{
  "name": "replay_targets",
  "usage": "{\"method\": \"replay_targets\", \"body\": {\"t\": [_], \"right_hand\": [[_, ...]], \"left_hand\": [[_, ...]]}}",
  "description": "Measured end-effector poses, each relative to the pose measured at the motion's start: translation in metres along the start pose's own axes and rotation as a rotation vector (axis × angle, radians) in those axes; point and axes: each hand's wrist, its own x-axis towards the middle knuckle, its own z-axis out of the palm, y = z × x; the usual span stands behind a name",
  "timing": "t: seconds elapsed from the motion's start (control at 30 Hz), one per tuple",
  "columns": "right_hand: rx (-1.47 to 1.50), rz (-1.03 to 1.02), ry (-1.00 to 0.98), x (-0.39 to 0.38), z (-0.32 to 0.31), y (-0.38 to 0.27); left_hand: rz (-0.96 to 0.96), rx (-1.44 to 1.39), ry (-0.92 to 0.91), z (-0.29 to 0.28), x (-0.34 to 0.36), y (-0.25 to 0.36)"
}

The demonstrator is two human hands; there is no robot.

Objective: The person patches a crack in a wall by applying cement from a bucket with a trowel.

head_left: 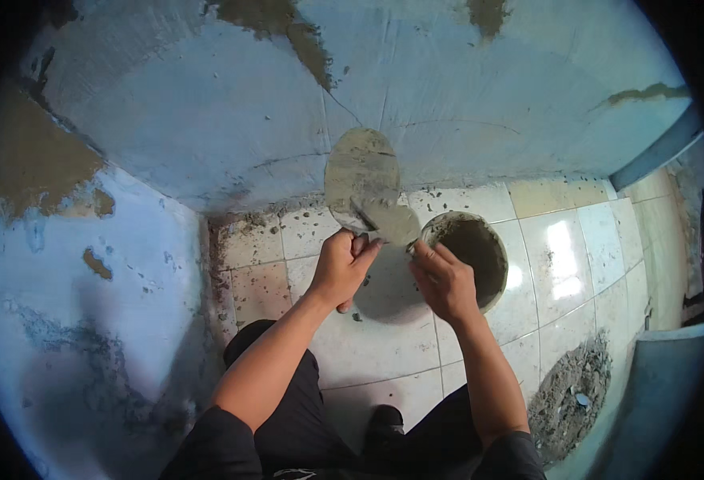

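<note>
In the middle, my left hand (342, 268) is closed on the near edge of a flat oval board (361, 168) smeared with grey mortar. My right hand (446, 280) grips a small trowel (400, 224); its handle is mostly hidden by the fingers. The trowel's rounded grey blade lies against or just over the board's lower end, with a dark lump or streak of mortar (363, 214) beside it. Below and to the right of the trowel stands a round bucket (499, 250) with a mortar-crusted rim and grey mortar inside.
A blue wall (448, 88) with rough grey patches rises ahead, another blue wall (152, 240) on the left. Mortar crumbs (244, 240) litter the tiled floor (384, 344) along the corner. A heap of grey rubble (572, 400) lies at lower right, near a bluish ledge (656, 384).
</note>
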Motion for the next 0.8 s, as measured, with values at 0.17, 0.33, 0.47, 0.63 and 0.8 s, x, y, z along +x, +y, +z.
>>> {"method": "replay_targets", "body": {"t": [0.17, 0.33, 0.47, 0.63, 0.8], "right_hand": [[-0.004, 0.007, 0.108, 0.008, -0.014, 0.023], [0.007, 0.074, 0.107, 0.018, -0.023, 0.029], [-0.025, 0.136, 0.322, 0.027, -0.021, 0.044], [0.430, 0.266, 0.288, 0.046, 0.025, 0.037], [0.745, 0.181, 0.137, 0.115, 0.078, 0.019]], "left_hand": [[0.020, 0.021, -0.143, -0.004, -0.011, 0.021], [0.002, 0.013, -0.232, -0.018, -0.021, 0.026], [0.267, 0.018, -0.219, -0.020, -0.018, 0.008], [-0.082, -0.066, 0.058, -0.016, -0.003, -0.007], [-0.176, -0.349, 0.338, -0.021, 0.004, -0.012]]}}
